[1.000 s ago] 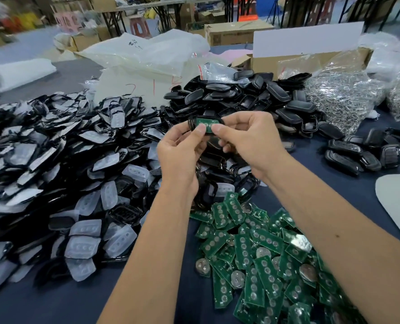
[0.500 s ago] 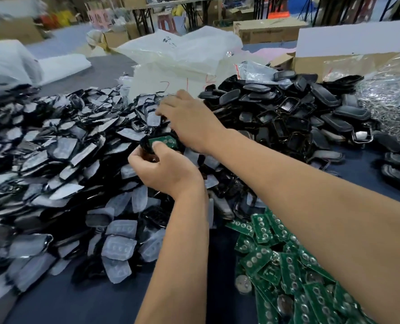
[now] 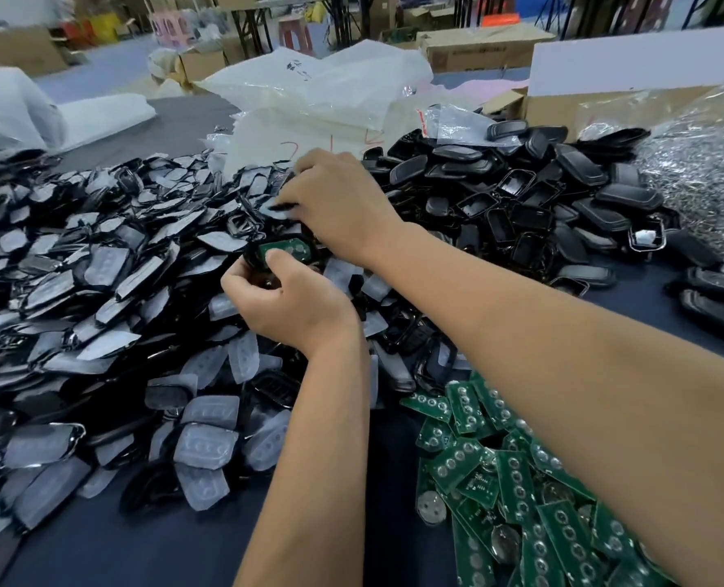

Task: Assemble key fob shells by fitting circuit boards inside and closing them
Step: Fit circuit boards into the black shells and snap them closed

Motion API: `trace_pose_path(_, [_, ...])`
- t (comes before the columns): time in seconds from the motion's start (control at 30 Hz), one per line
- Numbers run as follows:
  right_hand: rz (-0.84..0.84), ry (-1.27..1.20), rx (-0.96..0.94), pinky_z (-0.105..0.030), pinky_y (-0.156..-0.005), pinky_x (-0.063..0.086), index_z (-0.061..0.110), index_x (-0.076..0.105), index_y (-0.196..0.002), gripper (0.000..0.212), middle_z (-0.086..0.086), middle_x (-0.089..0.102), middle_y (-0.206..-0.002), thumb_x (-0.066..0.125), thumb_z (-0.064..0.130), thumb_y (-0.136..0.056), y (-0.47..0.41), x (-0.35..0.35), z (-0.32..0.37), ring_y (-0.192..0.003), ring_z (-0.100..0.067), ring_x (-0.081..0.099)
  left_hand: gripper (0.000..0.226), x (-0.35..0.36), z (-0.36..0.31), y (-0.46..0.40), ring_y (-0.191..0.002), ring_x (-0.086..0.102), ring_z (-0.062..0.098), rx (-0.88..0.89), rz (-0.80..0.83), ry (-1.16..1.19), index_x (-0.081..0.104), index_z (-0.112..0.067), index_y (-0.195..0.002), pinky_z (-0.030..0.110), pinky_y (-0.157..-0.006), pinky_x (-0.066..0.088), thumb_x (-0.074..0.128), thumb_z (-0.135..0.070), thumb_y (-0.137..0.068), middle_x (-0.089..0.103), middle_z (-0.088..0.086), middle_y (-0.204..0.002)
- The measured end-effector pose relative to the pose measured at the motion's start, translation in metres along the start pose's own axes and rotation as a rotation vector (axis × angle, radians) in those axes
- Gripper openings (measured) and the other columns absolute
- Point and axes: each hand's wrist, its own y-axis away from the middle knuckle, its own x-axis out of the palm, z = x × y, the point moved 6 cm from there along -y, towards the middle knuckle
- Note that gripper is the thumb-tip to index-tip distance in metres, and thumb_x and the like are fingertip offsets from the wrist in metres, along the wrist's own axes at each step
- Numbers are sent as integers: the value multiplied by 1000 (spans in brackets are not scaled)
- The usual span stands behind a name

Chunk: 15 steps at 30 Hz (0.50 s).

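left grip: left hand (image 3: 286, 305) holds the black plastic fob shell half (image 3: 255, 260), thumb pinning the green circuit board (image 3: 284, 249) inside it, above the bench.
right grip: right hand (image 3: 337, 205) at 12 o'clock, pinching what's probably a grey-backed cover (image 3: 276, 207).
risk: thumb slips, board pops out before closing.

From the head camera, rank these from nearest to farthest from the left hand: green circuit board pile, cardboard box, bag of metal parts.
From the left hand:
1. Circuit board pile, lower right.
2. Bag of metal parts, far right.
3. Cardboard box, background, upper right.
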Motion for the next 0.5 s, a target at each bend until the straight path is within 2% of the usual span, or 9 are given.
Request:
trace_pose_path(0.07, [-83,-129,143,-36,-100,41,20,77,-119,25,-7,70,-118,58,29,-104,18,-18,-17,-127,-24,54,11,2,-2,3,-84,68,33,54,23,-5,56,-22,-94,48,-73,58,57,-11,-95,66,3,-93])
trace_pose_path(0.17, [-268,-342,412,-35,-81,41,9,76,-94,22,-3,69,-88,63,24,-102,70,-45,-55,-97,-24,59,10,8,-4,15,-73,58,2,145,89,-41,60,-19,-96,21,-67,48,59,-9,-94,62,-7,-86])
trace_pose_path(0.23, [-368,-524,592,-30,-70,40,18,71,-75,27,10,63,-71,65,22,-101,117,-60,-83,-74,-10,56,10,20,4,30,-65,53,0,148,266,-143,66,-17,-95,19,-64,45,62,-8,-93,60,-11,-77])
trace_pose_path(0.27, [-376,-592,667,-28,-66,40,22,66,-69,32,14,58,-64,66,23,-101,139,-65,-95,-65,-5,51,9,30,10,40,-64,53,1,135,419,-214,68,-18,-93,22,-64,45,64,-10,-93,60,-12,-74])
trace_pose_path(0.3, [-353,-650,733,-29,-65,43,18,64,-67,35,10,58,-61,66,23,-101,160,-69,-104,-62,-5,49,9,39,17,54,-65,56,3,123,595,-287,69,-21,-91,24,-65,46,66,-13,-94,62,-13,-73])
trace_pose_path(0.37, [-290,-751,822,-48,-77,59,6,72,-80,30,-17,71,-77,65,24,-103,196,-70,-119,-71,-15,57,9,51,29,81,-76,63,-3,178,902,-454,71,-30,-96,24,-70,51,71,-21,-94,66,-18,-82])
trace_pose_path(0.4, [-283,-802,848,-54,-85,61,7,75,-86,26,-23,74,-90,64,23,-104,212,-72,-124,-76,-19,61,12,55,34,95,-81,64,-3,242,1022,-540,73,-33,-102,23,-73,53,74,-26,-92,66,-19,-87])
trace_pose_path(0.43, [-301,-860,862,-52,-88,61,10,77,-88,24,-22,76,-96,63,21,-104,227,-73,-126,-80,-20,66,17,56,39,106,-83,65,-2,309,1122,-612,74,-34,-107,22,-73,53,75,-29,-91,67,-19,-89])
trace_pose_path(0.5, [-371,-982,874,-41,-79,65,16,80,-87,24,-13,79,-94,62,15,-104,252,-74,-128,-82,-15,72,23,57,46,123,-79,63,-3,422,1263,-721,76,-37,-111,14,-68,48,78,-33,-88,65,-20,-86])
